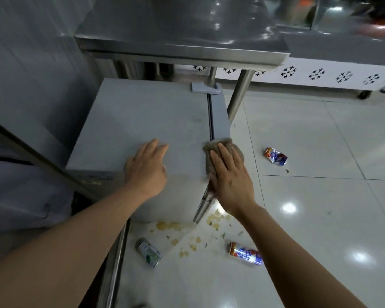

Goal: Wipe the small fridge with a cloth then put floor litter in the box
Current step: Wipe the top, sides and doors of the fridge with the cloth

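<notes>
The small white fridge (142,116) stands under a steel table, seen from above. My right hand (230,174) presses flat, fingers straight, on a brown-grey cloth (213,147) at the fridge's front right corner, over the door edge. My left hand (146,166) rests flat on the fridge top, fingers relaxed. Litter lies on the floor: a crushed red-and-blue can (275,156) to the right, a second red-and-blue can (246,253) and a green-and-silver can (148,252) in front of the fridge, and yellowish scraps (187,238) between them. No box is in view.
A stainless steel table (182,38) overhangs the fridge, one leg (238,96) beside the door. A metal rack frame (40,161) runs along the left. A white counter front with snowflake marks (316,74) lines the back. The floor is glossy white tile (320,207).
</notes>
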`<state>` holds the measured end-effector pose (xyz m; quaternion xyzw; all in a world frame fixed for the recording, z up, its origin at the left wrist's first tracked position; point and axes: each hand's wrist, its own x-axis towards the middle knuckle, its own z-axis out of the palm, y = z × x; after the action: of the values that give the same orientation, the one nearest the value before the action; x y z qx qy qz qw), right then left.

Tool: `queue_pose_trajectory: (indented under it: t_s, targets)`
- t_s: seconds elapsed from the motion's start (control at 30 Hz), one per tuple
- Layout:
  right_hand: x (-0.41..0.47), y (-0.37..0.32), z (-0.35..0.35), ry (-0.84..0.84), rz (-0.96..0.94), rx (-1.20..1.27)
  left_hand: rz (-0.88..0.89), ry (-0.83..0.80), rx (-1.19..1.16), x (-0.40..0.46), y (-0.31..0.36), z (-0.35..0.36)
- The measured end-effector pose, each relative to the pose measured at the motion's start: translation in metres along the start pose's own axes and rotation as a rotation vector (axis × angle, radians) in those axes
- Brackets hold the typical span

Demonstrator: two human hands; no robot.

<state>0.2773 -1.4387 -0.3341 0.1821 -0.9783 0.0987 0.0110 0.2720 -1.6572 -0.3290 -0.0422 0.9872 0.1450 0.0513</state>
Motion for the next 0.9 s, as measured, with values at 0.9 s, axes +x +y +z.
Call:
queue_pose_trajectory:
  t_s: [0.9]
  targets:
    - [0.013, -0.001, 0.085, 1.044, -0.107, -0.121, 0.135, 0.467, -0.029, -0.009, -0.028, 0.039]
